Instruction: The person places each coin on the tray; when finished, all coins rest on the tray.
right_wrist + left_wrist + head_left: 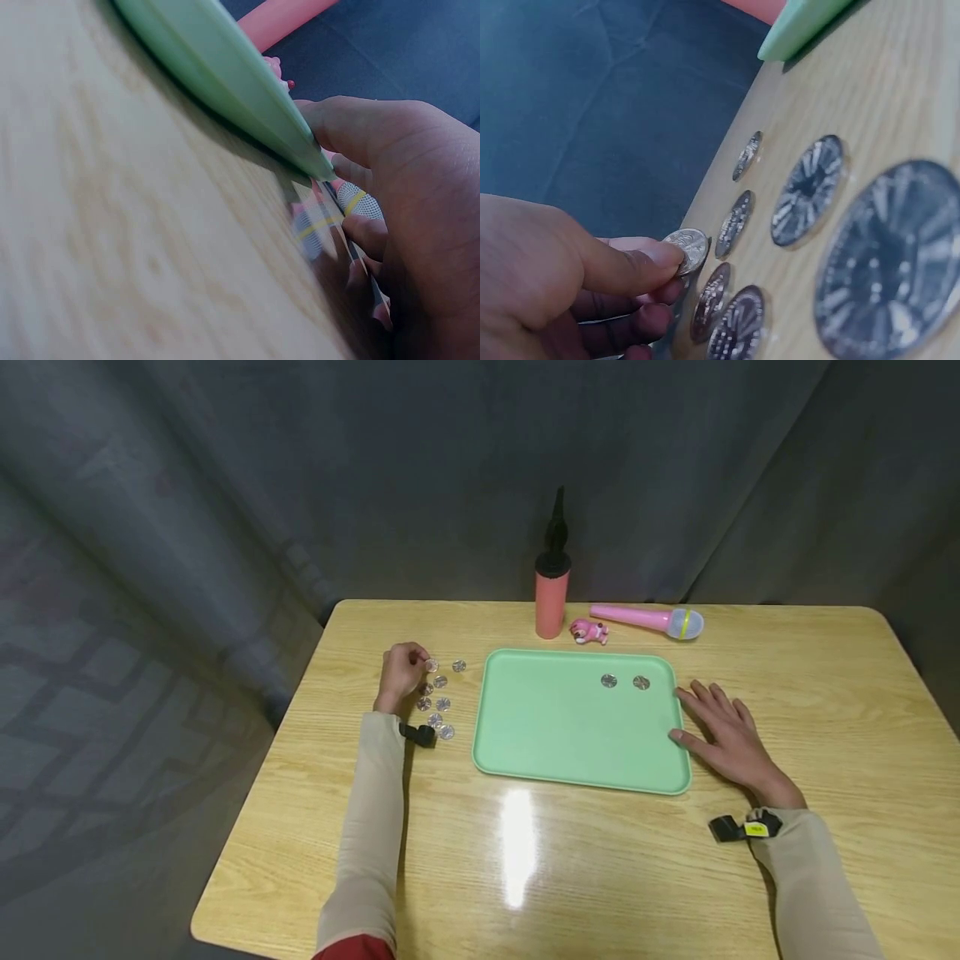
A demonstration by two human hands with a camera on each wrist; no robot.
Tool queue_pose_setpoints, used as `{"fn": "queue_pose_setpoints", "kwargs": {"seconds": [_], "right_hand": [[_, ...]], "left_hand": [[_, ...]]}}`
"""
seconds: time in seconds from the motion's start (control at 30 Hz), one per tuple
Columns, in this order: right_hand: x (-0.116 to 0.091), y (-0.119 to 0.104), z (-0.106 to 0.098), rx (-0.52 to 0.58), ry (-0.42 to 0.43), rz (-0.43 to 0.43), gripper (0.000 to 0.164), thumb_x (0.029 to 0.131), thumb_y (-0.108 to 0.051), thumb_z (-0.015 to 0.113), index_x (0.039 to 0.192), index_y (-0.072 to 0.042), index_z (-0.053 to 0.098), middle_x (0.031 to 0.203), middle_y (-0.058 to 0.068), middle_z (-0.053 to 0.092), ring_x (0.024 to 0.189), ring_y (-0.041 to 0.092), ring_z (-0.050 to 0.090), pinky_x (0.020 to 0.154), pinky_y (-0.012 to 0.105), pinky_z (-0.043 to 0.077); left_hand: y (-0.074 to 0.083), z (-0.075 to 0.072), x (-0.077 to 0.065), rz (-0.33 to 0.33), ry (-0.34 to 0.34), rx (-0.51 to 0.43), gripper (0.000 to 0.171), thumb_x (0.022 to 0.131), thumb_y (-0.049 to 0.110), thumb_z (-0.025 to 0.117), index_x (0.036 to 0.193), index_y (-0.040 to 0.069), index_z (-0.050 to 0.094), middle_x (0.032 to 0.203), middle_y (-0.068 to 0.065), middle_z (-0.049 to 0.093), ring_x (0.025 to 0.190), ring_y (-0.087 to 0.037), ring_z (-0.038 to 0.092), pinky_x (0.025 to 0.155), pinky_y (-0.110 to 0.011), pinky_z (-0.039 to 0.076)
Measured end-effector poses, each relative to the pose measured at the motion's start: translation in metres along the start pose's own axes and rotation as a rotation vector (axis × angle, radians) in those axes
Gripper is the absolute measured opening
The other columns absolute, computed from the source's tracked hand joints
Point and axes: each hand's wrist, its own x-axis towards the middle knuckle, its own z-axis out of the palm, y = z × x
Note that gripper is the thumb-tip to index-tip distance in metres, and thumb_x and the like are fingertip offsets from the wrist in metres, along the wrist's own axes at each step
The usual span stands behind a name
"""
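My left hand (402, 673) pinches a silver coin (693, 246) between thumb and fingers, at the far end of a loose group of coins. Several other silver coins (443, 703) lie flat on the table beside that hand and its wrist. To their right is a light green tray (555, 735), with one coin (609, 681) and a second coin (641, 682) lying in its far right part. My right hand (723, 732) is spread at the tray's right edge, thumb and index finger on the rim, and holds nothing.
Behind the tray stand a coral pump (551, 602) with a black top, a small pink figurine (589, 632) and a pink toy microphone (648, 619). A dark curtain (420, 485) hangs along the back of the wooden table (600, 860).
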Motion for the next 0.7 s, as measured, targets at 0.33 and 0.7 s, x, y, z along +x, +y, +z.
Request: {"fn": "queue_pose_setpoints", "kwargs": {"seconds": [0.33, 0.7], "right_hand": [[0.001, 0.000, 0.000, -0.004, -0.002, -0.001, 0.070, 0.099, -0.034, 0.059, 0.158, -0.013, 0.028, 0.164, 0.030, 0.014, 0.155, 0.047, -0.001, 0.121, 0.064, -0.013], [0.000, 0.001, 0.001, 0.000, -0.002, -0.001, 0.070, 0.099, -0.034, 0.059, 0.158, -0.014, 0.028, 0.164, 0.030, 0.014, 0.155, 0.047, -0.002, 0.120, 0.064, -0.013]], "left_hand": [[0.006, -0.005, -0.001, 0.005, 0.018, -0.102, 0.005, 0.090, -0.003, 0.067, 0.087, 0.000, 0.070, 0.086, -0.020, 0.070, 0.066, -0.015, 0.054, 0.057, -0.021, 0.044], [0.022, -0.007, -0.004, 0.028, 0.017, -0.184, 0.007, 0.092, 0.002, 0.068, 0.094, -0.004, 0.072, 0.087, -0.016, 0.067, 0.069, -0.014, 0.053, 0.058, -0.019, 0.042]]}}
